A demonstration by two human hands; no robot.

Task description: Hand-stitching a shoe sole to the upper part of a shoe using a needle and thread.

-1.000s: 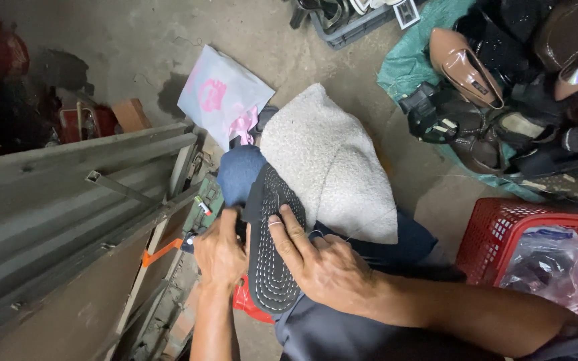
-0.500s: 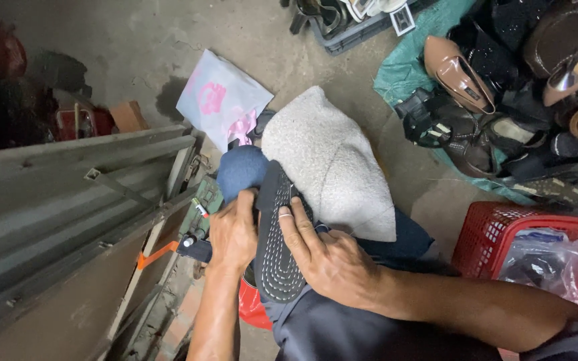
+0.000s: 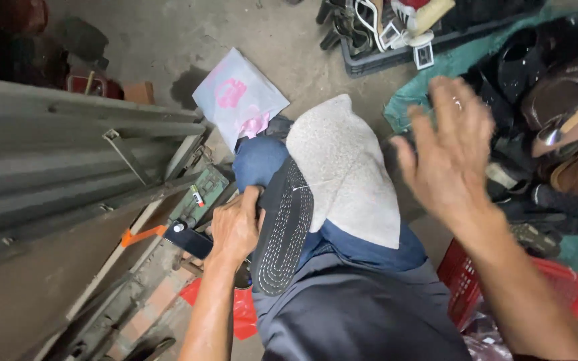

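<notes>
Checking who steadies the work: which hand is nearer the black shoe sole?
Left. The left hand grips the black shoe sole at its edge; the right hand is raised, open, well off to its right.

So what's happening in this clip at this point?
A person sits with a dark shoe sole resting on their knee beside a grey cloth. The left hand grips the sole along its edge; white stitching runs around its rim. The right hand is raised in the air, open and empty, blurred by motion. A pile of shoes lies on the right, and a red basket sits by the leg.
</notes>
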